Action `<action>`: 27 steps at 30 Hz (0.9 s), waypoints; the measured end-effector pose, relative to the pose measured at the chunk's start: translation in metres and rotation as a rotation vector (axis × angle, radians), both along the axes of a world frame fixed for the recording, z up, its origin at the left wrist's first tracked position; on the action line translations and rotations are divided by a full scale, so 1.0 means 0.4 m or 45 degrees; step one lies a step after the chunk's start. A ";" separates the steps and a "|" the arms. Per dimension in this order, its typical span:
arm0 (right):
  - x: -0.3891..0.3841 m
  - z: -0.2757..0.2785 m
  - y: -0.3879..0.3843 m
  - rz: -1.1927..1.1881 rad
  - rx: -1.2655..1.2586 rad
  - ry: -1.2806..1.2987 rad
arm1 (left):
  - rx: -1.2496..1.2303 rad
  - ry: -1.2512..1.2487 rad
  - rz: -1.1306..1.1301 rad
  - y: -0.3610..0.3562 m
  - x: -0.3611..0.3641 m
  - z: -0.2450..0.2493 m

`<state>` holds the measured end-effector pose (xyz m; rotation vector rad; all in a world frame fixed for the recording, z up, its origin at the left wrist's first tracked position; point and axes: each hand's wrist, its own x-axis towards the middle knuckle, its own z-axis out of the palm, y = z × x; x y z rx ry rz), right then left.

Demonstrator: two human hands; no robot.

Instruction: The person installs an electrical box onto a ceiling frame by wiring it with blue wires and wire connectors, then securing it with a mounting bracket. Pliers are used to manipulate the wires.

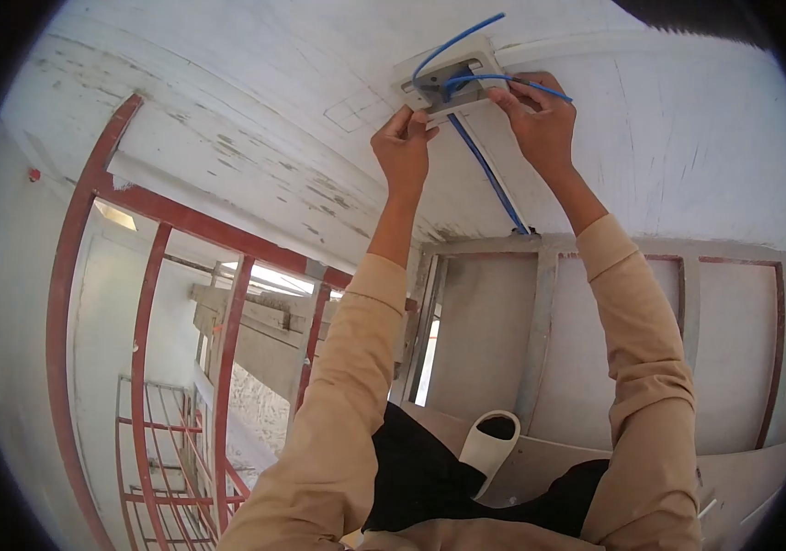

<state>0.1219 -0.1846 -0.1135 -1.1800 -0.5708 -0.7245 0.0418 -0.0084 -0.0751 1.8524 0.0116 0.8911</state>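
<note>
A white rectangular electrical box [413, 95] sits against the white wall at the top, its hollow front facing me. Two blue wires [460, 39] curl out of its opening, one reaching up and the other across to the right. My left hand [403, 145] pinches the lower left corner of the box. At the right side, my right hand [542, 124] has its thumb and fingers closed on the box's edge, with a blue wire end passing over the fingers. Below the box, more blue wire [487, 168] runs down beside a thin white strip to a ledge.
Red metal railing [172, 213] stands to the left, with a stairwell and more bars below. Framed grey panels [485, 321] line the lower wall under the ledge [632, 244]. A pale slipper [492, 450] is below, beside my dark-clothed legs.
</note>
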 end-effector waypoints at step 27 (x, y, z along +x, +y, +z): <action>-0.030 0.039 -0.016 0.015 0.027 0.211 | -0.087 -0.171 -0.207 0.027 0.030 -0.045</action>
